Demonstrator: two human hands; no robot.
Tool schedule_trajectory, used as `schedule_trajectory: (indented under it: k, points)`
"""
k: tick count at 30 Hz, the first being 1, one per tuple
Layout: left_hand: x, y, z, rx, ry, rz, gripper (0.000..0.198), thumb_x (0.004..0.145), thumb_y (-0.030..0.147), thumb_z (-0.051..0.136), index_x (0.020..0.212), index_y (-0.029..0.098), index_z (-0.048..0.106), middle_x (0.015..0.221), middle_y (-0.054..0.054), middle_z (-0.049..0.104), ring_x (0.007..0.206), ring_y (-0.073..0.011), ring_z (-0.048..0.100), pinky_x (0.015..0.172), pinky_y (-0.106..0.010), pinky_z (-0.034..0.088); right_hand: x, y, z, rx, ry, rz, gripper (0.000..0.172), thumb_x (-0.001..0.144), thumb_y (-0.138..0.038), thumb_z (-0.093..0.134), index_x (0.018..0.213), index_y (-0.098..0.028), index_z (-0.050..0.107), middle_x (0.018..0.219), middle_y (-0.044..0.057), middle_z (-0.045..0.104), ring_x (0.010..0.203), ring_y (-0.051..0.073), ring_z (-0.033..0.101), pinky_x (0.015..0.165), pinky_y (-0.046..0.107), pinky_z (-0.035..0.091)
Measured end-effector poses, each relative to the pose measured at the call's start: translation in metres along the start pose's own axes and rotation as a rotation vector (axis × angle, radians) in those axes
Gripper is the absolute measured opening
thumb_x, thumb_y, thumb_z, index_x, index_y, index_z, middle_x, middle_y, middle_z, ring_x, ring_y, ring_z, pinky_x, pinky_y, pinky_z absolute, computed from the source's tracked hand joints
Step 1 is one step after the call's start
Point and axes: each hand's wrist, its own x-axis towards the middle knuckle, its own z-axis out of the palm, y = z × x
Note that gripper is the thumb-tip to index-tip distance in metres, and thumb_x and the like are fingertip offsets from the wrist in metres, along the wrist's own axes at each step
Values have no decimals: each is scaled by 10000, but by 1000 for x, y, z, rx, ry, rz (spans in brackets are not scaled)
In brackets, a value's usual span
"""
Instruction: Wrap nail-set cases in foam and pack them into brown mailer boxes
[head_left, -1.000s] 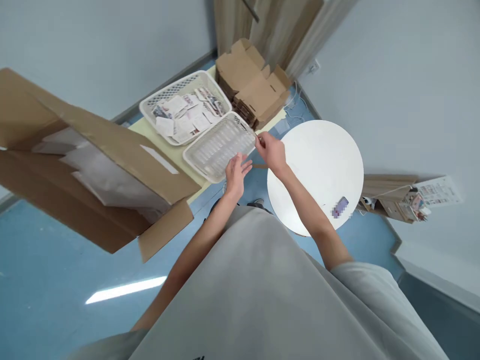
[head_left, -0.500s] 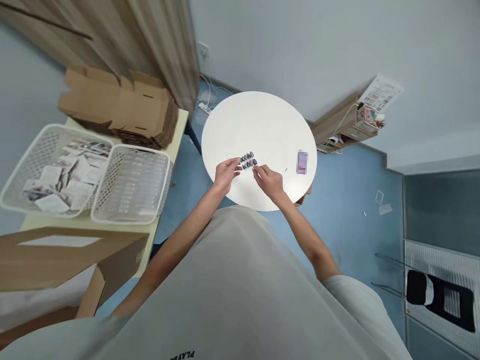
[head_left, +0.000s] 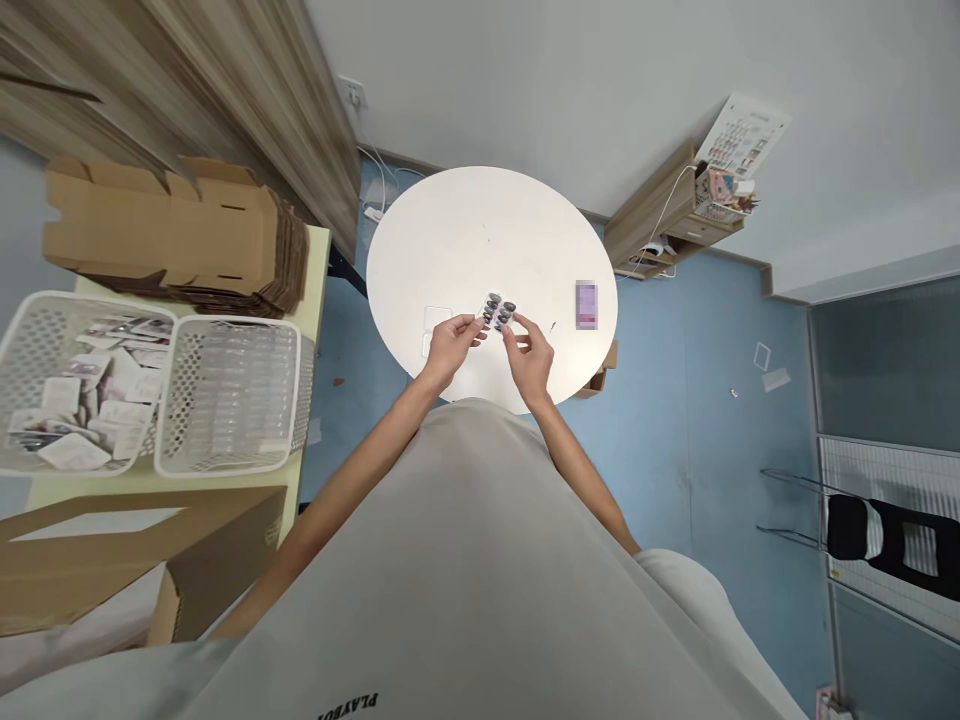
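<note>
A card of dark, glossy press-on nails [head_left: 499, 312] in two rows is held above the round white table [head_left: 480, 215]. My left hand [head_left: 451, 350] pinches its left edge between thumb and fingers. At the lower right edge, my right hand [head_left: 530, 362] grips it with thumb and bent fingers. Beside my left hand lie two clear, white-edged rectangular pieces [head_left: 438, 309], partly covered by that hand. A small dark sliver [head_left: 553, 326] rests to the right of my right hand. Further right is a purple rectangular item [head_left: 586, 305], blurred out.
On the left, a yellowish table [head_left: 318, 262] bears flattened cardboard boxes [head_left: 161, 225], a white basket of packets [head_left: 34, 312] and another of clear plastic cases [head_left: 300, 370]. An open carton [head_left: 232, 540] stands nearer. A wooden shelf unit [head_left: 660, 205] stands against the wall.
The nail card has turned, its rows now running more front to back. My right hand has closed in on its right edge. The view has shifted, showing more of the clear pieces.
</note>
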Motion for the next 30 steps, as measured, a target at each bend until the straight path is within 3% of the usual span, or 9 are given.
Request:
schedule_trajectory:
  k: [4, 7, 11, 16, 20, 24, 30]
  points:
    - [-8, -8, -9, 16, -54, 4, 444, 815, 618, 946, 861, 209, 779, 1019, -137, 844, 942, -255, 767, 910, -390, 594, 19, -11, 6, 93, -60, -51, 404, 1085, -508, 574, 1373, -309, 774, 1476, 89, 771, 1287, 266, 749, 999, 395, 678]
    - [-11, -12, -16, -7, -74, -27, 512, 731, 667, 986, 821, 213, 767, 1012, -133, 845, 939, -248, 756, 895, -374, 591, 37, -17, 14, 178, -185, -54, 372, 1079, -485, 593, 1308, -292, 812, 1423, 79, 800, 1234, 254, 762, 1016, 381, 664]
    - [-10, -10, -32, -83, 51, -32, 528, 719, 657, 996, 916, 223, 769, 982, -90, 822, 969, -236, 763, 882, -344, 588, 58, -19, 25, 216, -352, -29, 330, 1030, -492, 695, 1238, -281, 839, 1355, 70, 829, 1140, 255, 771, 991, 388, 661]
    - [-7, -7, -55, -117, 147, -33, 437, 804, 572, 955, 1009, 226, 784, 1035, -72, 806, 964, -200, 765, 851, -302, 576, 67, -16, 38, 212, -416, -6, 387, 967, -538, 793, 1242, -267, 826, 1345, 90, 827, 1096, 262, 766, 949, 394, 662]
    - [-3, -17, -62, -139, 165, -72, 402, 812, 545, 953, 989, 224, 789, 1025, -70, 799, 936, -188, 752, 833, -292, 580, 64, -1, 53, 261, -388, 109, 492, 897, -550, 875, 1291, -271, 774, 1148, 64, 836, 994, 218, 761, 870, 332, 662]
    - [8, -34, -74, -94, 209, -82, 411, 799, 537, 966, 979, 211, 790, 1027, -82, 803, 903, -191, 738, 820, -298, 584, 64, 24, 78, 343, -391, 257, 396, 866, -440, 917, 1145, -221, 742, 855, -16, 765, 845, 162, 733, 859, 295, 648]
    - [35, -68, -126, -51, 404, -203, 353, 857, 458, 928, 1050, 218, 754, 1169, -94, 812, 917, -165, 718, 866, -283, 580, 69, 64, 126, 163, -428, 414, 277, 895, -313, 906, 1036, -218, 687, 785, -59, 727, 721, 131, 706, 794, 263, 617]
